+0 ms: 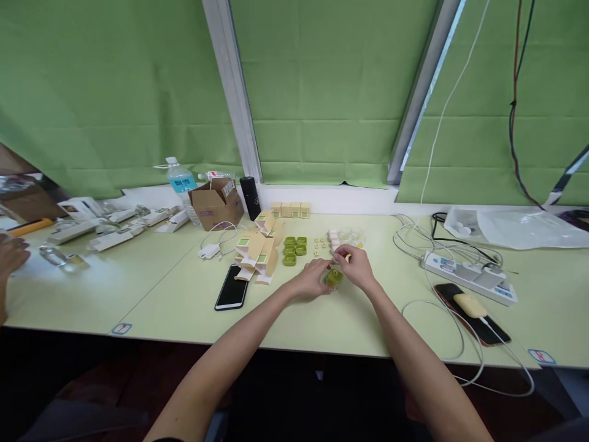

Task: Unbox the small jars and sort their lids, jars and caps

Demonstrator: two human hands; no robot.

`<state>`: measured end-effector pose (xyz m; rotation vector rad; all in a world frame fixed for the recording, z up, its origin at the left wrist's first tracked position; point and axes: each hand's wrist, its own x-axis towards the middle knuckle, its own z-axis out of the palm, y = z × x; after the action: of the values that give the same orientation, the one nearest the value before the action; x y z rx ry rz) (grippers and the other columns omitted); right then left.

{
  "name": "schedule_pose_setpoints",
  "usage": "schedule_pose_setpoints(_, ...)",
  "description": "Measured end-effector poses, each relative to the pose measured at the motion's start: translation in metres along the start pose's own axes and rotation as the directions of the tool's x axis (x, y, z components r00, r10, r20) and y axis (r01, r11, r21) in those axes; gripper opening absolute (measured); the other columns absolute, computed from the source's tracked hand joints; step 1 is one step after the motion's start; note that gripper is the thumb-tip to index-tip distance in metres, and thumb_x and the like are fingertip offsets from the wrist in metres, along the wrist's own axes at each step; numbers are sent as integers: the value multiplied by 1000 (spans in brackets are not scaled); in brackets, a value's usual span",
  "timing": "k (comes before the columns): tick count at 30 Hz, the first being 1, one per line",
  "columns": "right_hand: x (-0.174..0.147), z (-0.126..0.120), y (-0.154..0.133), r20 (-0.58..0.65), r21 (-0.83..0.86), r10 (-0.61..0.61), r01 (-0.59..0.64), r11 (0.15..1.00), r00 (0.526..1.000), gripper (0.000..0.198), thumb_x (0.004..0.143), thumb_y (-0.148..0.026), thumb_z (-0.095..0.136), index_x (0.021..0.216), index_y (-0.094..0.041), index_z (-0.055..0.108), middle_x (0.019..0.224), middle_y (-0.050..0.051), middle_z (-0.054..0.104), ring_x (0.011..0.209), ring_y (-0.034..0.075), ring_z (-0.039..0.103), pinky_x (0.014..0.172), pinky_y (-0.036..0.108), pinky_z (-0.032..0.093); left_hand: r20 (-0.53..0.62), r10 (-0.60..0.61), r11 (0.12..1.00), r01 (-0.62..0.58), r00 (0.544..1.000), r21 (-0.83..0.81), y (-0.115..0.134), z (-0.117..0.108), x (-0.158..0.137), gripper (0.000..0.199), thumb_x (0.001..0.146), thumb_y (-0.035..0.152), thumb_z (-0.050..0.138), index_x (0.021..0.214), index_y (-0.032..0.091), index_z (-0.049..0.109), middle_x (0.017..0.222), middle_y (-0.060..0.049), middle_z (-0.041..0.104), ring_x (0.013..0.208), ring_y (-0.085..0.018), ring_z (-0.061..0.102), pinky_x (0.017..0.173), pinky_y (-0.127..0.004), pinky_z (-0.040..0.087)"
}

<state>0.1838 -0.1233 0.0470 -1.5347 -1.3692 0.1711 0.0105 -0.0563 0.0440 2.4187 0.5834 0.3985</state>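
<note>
Over the middle of the table, my left hand [311,279] is closed around the side of a small clear container with a green piece [334,277] in it. My right hand [355,265] is just above, its thumb and fingertips pinched together near the container's top; whatever they pinch is too small to make out. Beyond my hands stand several clear round containers [353,236] with yellow bits and a row of pale pink pieces [333,236]. Left of these lie several tiny cream pieces [316,246] and several olive-green square cups [295,250].
Opened small cartons [257,250] and a phone [232,288] lie to the left, with a brown box [217,205], black flask [250,197] and water bottle [181,184] behind. A power strip [469,277], cables and another phone [490,330] lie right. A co-worker's hand [13,253] shows far left.
</note>
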Motion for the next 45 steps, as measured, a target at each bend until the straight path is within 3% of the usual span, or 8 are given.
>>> schedule_pose_setpoints(5, -14, -7, 6, 117, -152, -34, 52, 987, 993, 13, 83, -32, 62, 73, -26, 67, 80, 1, 73, 78, 21, 63, 71, 33, 47, -56, -56, 998, 56, 997, 6, -13, 8, 3, 42, 71, 39, 78, 108, 22, 67, 106, -7, 68, 105, -30, 61, 91, -40, 48)
schedule_pose_setpoints(9, -18, -3, 4, 216, -199, -92, 136, 971, 972, 1, 80, -28, 70, 80, -27, 70, 87, 2, 73, 86, 22, 64, 77, 35, 48, -130, -85, 995, 91, 988, 42, -23, 6, -4, 46, 71, 45, 80, 107, 20, 65, 106, -8, 67, 106, -31, 60, 90, -42, 47)
schedule_pose_setpoints(16, -21, 14, 6, 233, -194, -161, 208, 959, 959, 10, 86, -19, 62, 81, -27, 66, 94, 4, 74, 93, 24, 64, 81, 37, 49, -139, -76, 996, 82, 987, 35, -28, 14, -2, 44, 74, 40, 78, 111, 20, 65, 110, -9, 66, 111, -31, 58, 95, -42, 47)
schedule_pose_setpoints(22, -17, 13, 2, 19, 199, -37, 33, 979, 999, 16, 94, -40, 55, 86, -26, 56, 100, 4, 76, 87, 21, 69, 81, 38, 55, -149, -106, 991, 116, 983, 60, -25, 15, -1, 42, 74, 42, 78, 107, 18, 66, 104, -9, 67, 105, -31, 60, 92, -42, 48)
schedule_pose_setpoints(25, -10, 11, 6, -114, 481, 123, -54, 875, 986, 35, 86, -58, 65, 81, -26, 52, 84, 3, 73, 78, 21, 69, 74, 39, 58, -161, -97, 994, 104, 982, 36, -25, 16, -2, 44, 74, 39, 80, 111, 19, 67, 111, -10, 68, 111, -31, 60, 97, -42, 47)
schedule_pose_setpoints(32, -4, 8, 16, 48, 789, 353, -252, 560, 934, 47, 66, -58, 85, 77, -26, 54, 73, 0, 68, 66, 22, 69, 61, 43, 62, -248, -107, 994, 106, 963, -17, -26, 16, -1, 67, 74, 39, 82, 134, 25, 56, 126, -10, 64, 125, -33, 54, 110, -49, 39)
schedule_pose_setpoints(40, -11, 9, 0, 281, 821, 300, -390, 416, 912, 41, 67, -48, 88, 79, -22, 58, 81, 5, 77, 71, 26, 76, 63, 40, 63, -445, 115, 971, -196, 888, -140, -20, 13, -8, 75, 83, 33, 76, 148, 29, 37, 147, -12, 49, 134, -28, 49, 114, -46, 40)
schedule_pose_setpoints(45, -17, 22, -10, 355, 809, 196, -406, 426, 914, 42, 72, -53, 87, 79, -21, 60, 74, 2, 74, 66, 20, 74, 58, 30, 59, -541, 256, 919, -376, 801, -121, -12, 20, -7, 51, 90, 26, 68, 138, 26, 47, 141, -11, 57, 135, -26, 53, 112, -46, 45)
